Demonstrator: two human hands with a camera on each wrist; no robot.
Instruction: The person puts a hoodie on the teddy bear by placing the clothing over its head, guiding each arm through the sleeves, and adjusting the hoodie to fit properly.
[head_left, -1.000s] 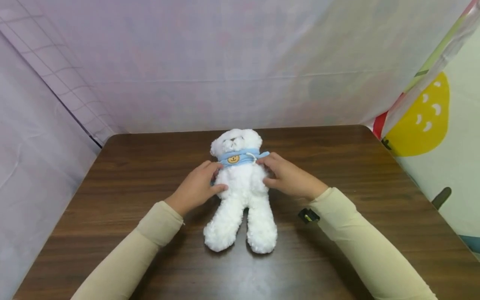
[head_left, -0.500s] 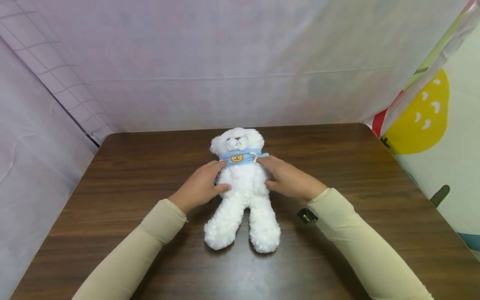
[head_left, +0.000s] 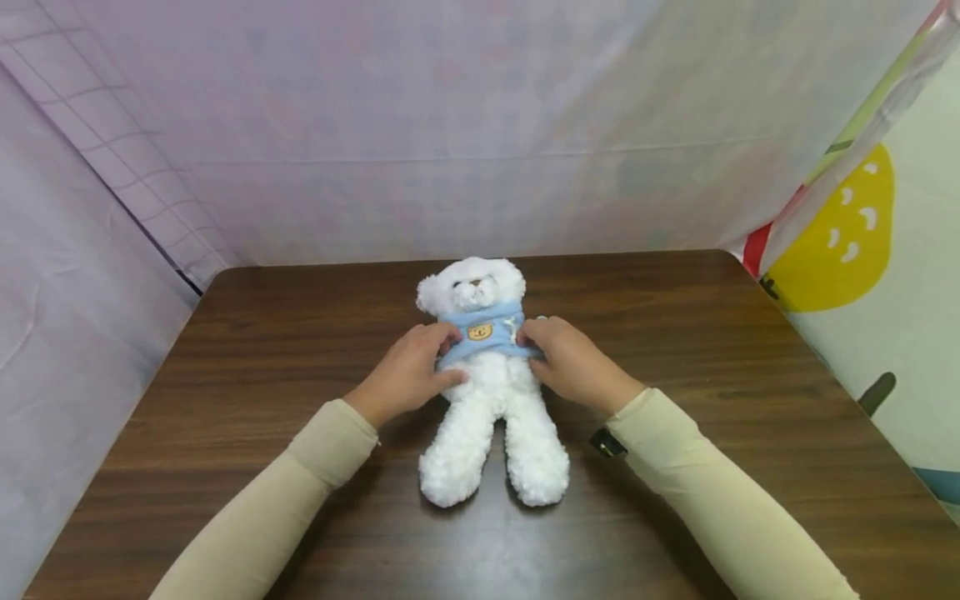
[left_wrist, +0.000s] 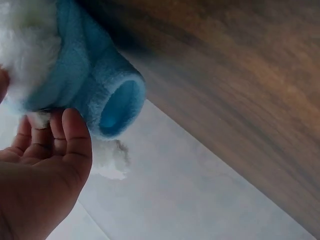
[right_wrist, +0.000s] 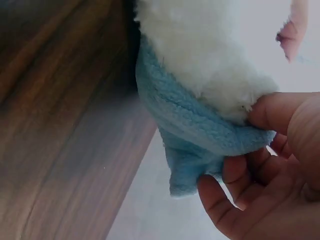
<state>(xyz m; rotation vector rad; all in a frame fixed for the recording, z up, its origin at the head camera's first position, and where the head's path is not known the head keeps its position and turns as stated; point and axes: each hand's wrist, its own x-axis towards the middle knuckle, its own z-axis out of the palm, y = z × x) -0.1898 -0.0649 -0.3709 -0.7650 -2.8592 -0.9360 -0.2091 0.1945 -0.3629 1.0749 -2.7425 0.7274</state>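
Note:
A white plush teddy bear [head_left: 491, 383] lies on its back with its head toward the far edge of the table. Round its chest sits a small light-blue top [head_left: 491, 318] with a bear-face patch and a white trim. My left hand [head_left: 405, 371] has its curled fingers at the top's left edge, beside a sleeve opening [left_wrist: 122, 107] in the left wrist view; the bear's arm is not in that sleeve. On the other side my right hand [head_left: 577, 362] pinches the top's lower edge, the blue fabric [right_wrist: 195, 120] bunched near its fingertips in the right wrist view.
The brown wooden table [head_left: 262, 358] surrounds the bear. A pale curtain [head_left: 450, 167] hangs behind it. To the right is a wall covering with a yellow strawberry print [head_left: 840, 242]. A small dark device [head_left: 608, 442] sits at the right wrist.
The blue top, bunched at the bear's neck before, now spreads lower over its chest. Both hands have moved slightly down with it, and the bear's legs have shifted a little right.

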